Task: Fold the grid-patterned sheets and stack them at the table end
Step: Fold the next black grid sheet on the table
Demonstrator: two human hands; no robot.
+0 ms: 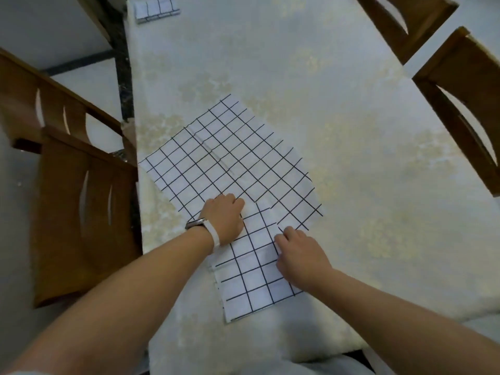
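Mid-fold, I judge: the small sheet [251,280] lies at the table's [351,131] near edge; my left hand [223,220] and right hand [300,255] curl on its far corners, grip unclear; next it needs carrying to the stack [157,9] at the far-left corner.
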